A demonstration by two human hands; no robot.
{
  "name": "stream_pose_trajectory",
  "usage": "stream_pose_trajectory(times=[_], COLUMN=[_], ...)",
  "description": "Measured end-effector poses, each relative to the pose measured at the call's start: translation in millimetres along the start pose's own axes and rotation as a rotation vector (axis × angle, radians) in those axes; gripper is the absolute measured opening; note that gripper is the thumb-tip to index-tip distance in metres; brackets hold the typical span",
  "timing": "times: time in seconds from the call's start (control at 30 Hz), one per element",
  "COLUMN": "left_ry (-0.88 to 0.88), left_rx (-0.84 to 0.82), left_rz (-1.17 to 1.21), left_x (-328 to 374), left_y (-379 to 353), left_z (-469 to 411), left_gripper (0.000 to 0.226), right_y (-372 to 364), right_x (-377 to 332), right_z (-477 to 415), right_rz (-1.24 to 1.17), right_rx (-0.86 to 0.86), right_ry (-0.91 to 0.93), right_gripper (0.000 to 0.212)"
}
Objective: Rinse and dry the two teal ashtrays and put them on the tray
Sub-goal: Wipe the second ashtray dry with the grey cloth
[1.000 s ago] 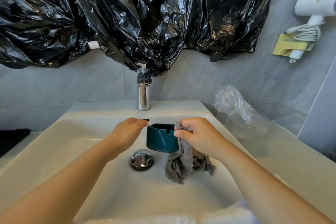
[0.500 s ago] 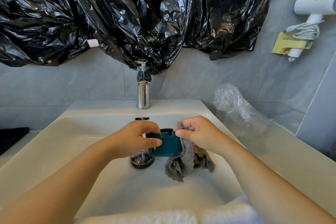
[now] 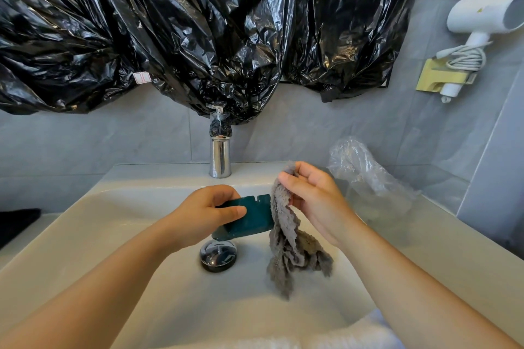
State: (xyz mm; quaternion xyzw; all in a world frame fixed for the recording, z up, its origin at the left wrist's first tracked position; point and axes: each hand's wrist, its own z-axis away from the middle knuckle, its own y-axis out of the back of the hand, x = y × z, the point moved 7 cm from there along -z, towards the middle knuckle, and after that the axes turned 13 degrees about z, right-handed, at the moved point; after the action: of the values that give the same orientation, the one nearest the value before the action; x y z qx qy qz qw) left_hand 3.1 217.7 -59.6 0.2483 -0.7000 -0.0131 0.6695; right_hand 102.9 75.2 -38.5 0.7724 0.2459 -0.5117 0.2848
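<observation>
A teal ashtray [image 3: 249,214] is gripped over the sink [image 3: 85,235] by the left hand [image 3: 204,212], long axis left-right; a grey cloth [image 3: 286,232], pinched by the right hand [image 3: 314,195], touches its right end.

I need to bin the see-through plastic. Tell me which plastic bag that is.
It is the clear plastic bag lying crumpled on the counter right of the sink. The black plastic bags are opaque and hang on the wall above the tap.

I count one ashtray [image 3: 249,214], one cloth [image 3: 289,238], two hands, one tap [image 3: 219,150], one drain plug [image 3: 218,258], one hair dryer [image 3: 482,20].
</observation>
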Motion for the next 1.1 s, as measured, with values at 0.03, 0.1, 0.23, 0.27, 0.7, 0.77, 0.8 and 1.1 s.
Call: stream_pose_trajectory(times=[0.03,0.1,0.23,0.27,0.7,0.77,0.8,1.1], left_ry=[-0.005,-0.012,-0.045,-0.046,-0.054,-0.042,-0.039,-0.054], left_rx=[-0.004,-0.01,0.013,0.019,0.007,-0.003,-0.003,-0.011], left_rz=[0.004,-0.004,0.01,0.013,-0.01,-0.044,-0.054,-0.051], left_x=[0.4,0.6,1.8,1.8,3.2,1.1,0.4,0.6], left_y=[-2.3,-6.5,-8.0,-7.3,-12.5,-14.2,-14.4,-14.9], left_z=[0.2,0.5,0.4,0.6,2.0,2.2,2.3,2.4], left_gripper=[0.014,0.015,0.013,0.012,0.012,0.012,0.012,0.018], right_y=[-1.2,-2.7,-10.5,-11.6,0.3,-7.5,-10.8,-18.9], right_x=[-0.1,0.1,-0.8,-0.4,10.5,11.2,10.6,6.5], right_z=[0.5,1.5,3.2,3.5,2.1,3.0,3.0,1.7], right_rz=[0.02,0.12,0.27,0.322,0.481,0.481,0.489,0.45], right_rx=[-0.002,0.003,-0.044,-0.046,0.196,0.157,0.137,0.091], right_ry=[0.014,0.046,0.087,0.101,0.089,0.129,0.15,0.219], right_gripper=[0.005,0.004,0.022,0.029,0.036,0.024,0.019,0.009])
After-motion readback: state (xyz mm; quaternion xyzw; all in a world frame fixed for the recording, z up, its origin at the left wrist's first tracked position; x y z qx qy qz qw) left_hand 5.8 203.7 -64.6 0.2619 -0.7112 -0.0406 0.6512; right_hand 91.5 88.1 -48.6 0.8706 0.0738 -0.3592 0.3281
